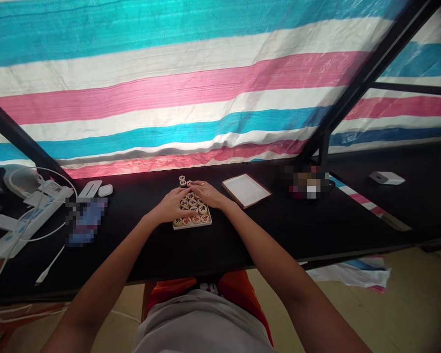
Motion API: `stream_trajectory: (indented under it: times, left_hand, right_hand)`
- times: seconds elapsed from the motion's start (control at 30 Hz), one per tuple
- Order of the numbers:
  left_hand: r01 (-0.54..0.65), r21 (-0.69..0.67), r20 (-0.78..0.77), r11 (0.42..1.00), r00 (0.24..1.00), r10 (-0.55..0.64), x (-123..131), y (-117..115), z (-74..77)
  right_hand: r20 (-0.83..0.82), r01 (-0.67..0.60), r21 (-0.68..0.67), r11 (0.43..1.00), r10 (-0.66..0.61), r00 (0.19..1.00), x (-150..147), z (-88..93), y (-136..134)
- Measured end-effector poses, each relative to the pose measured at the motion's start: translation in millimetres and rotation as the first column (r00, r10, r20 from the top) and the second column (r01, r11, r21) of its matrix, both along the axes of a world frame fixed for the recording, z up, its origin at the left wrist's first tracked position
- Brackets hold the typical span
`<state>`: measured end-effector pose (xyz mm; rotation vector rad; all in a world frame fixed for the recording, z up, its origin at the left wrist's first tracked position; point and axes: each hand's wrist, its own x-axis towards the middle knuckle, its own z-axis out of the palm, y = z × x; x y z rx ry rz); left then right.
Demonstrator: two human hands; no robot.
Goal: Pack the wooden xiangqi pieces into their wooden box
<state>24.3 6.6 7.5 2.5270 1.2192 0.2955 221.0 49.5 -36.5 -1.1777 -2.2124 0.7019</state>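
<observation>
A shallow box (194, 226) full of round Chinese chess pieces (193, 209) with red and black characters sits on the black desk. My left hand (171, 203) rests across the box's left side, thumb and fingers apart over the pieces. From the right, my right hand (207, 192) reaches over the far right part, its fingers stretched toward the far edge; a ring is on one finger. Just beyond my fingertips, a few loose chess pieces (183, 182) stand at the far end. My hands hide part of the box and its far rim.
The box lid (247, 190), white inside, lies to the right. Further right are a blurred item (308, 184) and a white block (386, 177). On the left are a power strip (36, 220), cables, an earphone case (105, 190) and a blurred blue item (87, 223). Striped sheeting hangs behind.
</observation>
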Motion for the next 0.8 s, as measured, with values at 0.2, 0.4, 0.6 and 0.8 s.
stream_trajectory:
  times: [0.2, 0.4, 0.6, 0.8]
  left_hand:
    - [0.003, 0.081, 0.048, 0.997, 0.999, -0.007, 5, 0, -11.1]
    - [0.012, 0.063, 0.073, 0.998, 0.997, -0.016, 3, 0, -12.4]
    - [0.045, 0.013, 0.054, 0.999, 0.997, -0.045, 0, -3, -7.1]
    - [0.01, -0.06, 0.158, 0.998, 0.987, 0.0, -9, -1, 0.7]
  right_hand:
    - [0.043, 0.123, 0.127, 0.984, -0.13, 0.991, 9, 8.0, -10]
    - [0.084, 0.236, 0.13, 0.963, -0.248, 0.965, 26, 5.8, -18]
    - [0.191, 0.223, 0.137, 0.965, -0.247, 0.95, 32, 5.9, -22]
    - [0.089, 0.226, 0.075, 0.971, -0.233, 0.969, 41, 21.7, -31]
